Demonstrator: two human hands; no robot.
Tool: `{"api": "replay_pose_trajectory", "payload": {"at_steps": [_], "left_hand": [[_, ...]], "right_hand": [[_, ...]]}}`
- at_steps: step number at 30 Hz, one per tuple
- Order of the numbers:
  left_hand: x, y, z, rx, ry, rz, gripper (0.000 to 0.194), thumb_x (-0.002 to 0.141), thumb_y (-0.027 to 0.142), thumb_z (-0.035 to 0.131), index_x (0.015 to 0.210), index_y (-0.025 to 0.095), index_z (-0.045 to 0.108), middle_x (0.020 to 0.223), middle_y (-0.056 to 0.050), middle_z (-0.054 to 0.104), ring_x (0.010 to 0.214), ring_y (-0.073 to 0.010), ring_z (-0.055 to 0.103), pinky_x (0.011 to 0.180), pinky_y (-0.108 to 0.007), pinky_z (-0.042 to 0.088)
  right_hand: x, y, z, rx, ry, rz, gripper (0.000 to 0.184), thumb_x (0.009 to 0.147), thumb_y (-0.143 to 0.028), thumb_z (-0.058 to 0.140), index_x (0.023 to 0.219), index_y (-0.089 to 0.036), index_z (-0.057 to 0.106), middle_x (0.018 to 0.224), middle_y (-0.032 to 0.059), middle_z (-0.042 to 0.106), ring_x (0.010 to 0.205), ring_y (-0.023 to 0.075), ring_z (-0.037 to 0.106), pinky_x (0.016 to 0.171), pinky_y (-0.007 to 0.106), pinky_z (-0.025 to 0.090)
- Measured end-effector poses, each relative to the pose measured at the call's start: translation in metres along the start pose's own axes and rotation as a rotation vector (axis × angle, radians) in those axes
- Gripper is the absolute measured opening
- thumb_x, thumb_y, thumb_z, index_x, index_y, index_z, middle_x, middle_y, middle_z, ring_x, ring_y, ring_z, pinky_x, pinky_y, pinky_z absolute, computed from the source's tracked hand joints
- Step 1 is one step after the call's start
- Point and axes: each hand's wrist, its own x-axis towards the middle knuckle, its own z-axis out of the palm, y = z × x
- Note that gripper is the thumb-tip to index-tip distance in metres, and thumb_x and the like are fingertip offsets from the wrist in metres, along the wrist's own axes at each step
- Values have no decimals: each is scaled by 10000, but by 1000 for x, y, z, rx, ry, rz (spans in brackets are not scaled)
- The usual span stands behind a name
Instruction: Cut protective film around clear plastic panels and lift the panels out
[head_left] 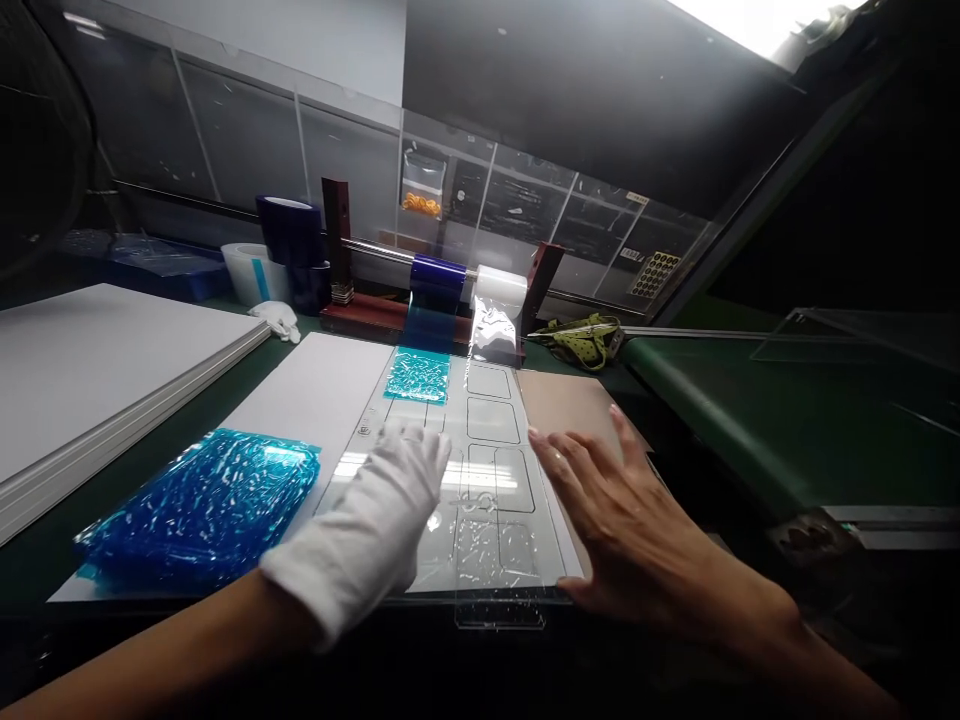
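Note:
A white glove covers my left hand (375, 510), which rests on the left half of a clear, glossy template sheet (435, 540) marked with dark rounded rectangles. Its fingers are bent and close together; whatever may be under them is hidden. My bare right hand (611, 510) is spread open along the sheet's right edge, thumb near the front edge and index fingertip by the outlines. Just beyond the glove lies the end of a blue film strip (418, 376). A clear film piece (499, 590) overhangs the table's front edge between my hands.
Blue film pieces are stacked (210, 505) on white paper at left, beside a thick stack of white boards (97, 360). Behind stands a dispenser (367, 312) with a blue roll (438, 275) and a clear roll (501, 285). Brown card (574, 400) and a green pouch (577, 340) lie right.

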Motion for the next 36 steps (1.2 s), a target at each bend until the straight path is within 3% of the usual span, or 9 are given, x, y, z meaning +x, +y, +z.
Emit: {"api": "replay_pose_trajectory", "payload": {"at_steps": [4, 7, 11, 14, 19, 25, 27, 31, 36], "left_hand": [[6, 8, -5, 528, -184, 202, 806, 597, 229, 527, 1382, 100, 399, 1328, -216, 509, 1190, -419, 504, 917, -614, 442], [-4, 4, 8, 138, -191, -12, 993, 607, 390, 609, 1445, 36, 209, 1298, -288, 500, 1152, -434, 527, 886, -574, 479], [-25, 6, 37, -601, -156, -79, 1249, 595, 531, 699, 1457, 123, -107, 1459, -202, 345, 1296, -251, 436, 1013, -325, 437], [-26, 12, 46, -727, -164, -119, 1196, 562, 402, 739, 1468, 162, -4, 1463, -190, 323, 1331, -289, 373, 1064, -389, 382], [-8, 12, 31, -71, -158, -166, 946, 529, 123, 608, 1421, 56, 301, 1336, -290, 441, 1232, -474, 415, 1004, -627, 321], [-28, -1, 24, -455, -225, -136, 1130, 491, 279, 672, 1472, 301, 112, 1397, -136, 409, 1236, -356, 452, 926, -468, 468], [-31, 4, 28, -460, -161, -176, 1120, 495, 307, 689, 1463, 318, 126, 1379, -123, 413, 1230, -352, 450, 929, -462, 464], [-14, 30, 40, -144, 92, -504, 950, 626, 471, 619, 1412, 65, 274, 1256, -262, 432, 1119, -444, 479, 920, -575, 396], [-10, 49, 57, -246, 150, -572, 1007, 679, 529, 583, 1433, 5, 167, 1204, -317, 410, 1026, -496, 511, 736, -572, 459]], "right_hand": [[3, 0, 6, 9, 3, 4, 1242, 596, -426, 767, 1504, -103, -16, 1343, 214, 472, 1261, 434, 388, 1088, 696, -13], [-19, 15, 30, 200, -28, 74, 1224, 656, -495, 726, 1497, -140, -90, 1399, 206, 409, 1305, 412, 361, 1085, 694, 70], [-43, 24, 67, 514, -153, 106, 1275, 642, -611, 704, 1482, -173, -149, 1454, 213, 335, 1354, 419, 294, 1032, 640, 313], [-41, 17, 69, 445, -144, 112, 1241, 660, -555, 706, 1488, -160, -130, 1457, 223, 331, 1346, 428, 303, 1048, 683, 229], [-23, 2, 34, 157, 30, 87, 1141, 662, -335, 702, 1508, -150, -41, 1393, 186, 434, 1292, 408, 367, 1080, 705, -9], [-46, 26, 37, 418, -87, 75, 1221, 656, -553, 709, 1500, -173, -87, 1448, 179, 364, 1367, 410, 268, 1064, 640, 270], [-54, 26, 46, 473, -107, 122, 1231, 655, -572, 711, 1497, -187, -100, 1464, 179, 342, 1375, 409, 252, 1051, 640, 290], [-56, 0, 55, 343, 137, 417, 1100, 733, -465, 676, 1505, -176, -53, 1446, 190, 342, 1346, 431, 290, 1060, 730, 89], [-99, 2, 64, 443, 633, 940, 1076, 723, -455, 704, 1500, -201, 4, 1460, 166, 319, 1374, 410, 233, 1061, 691, 204]]}}
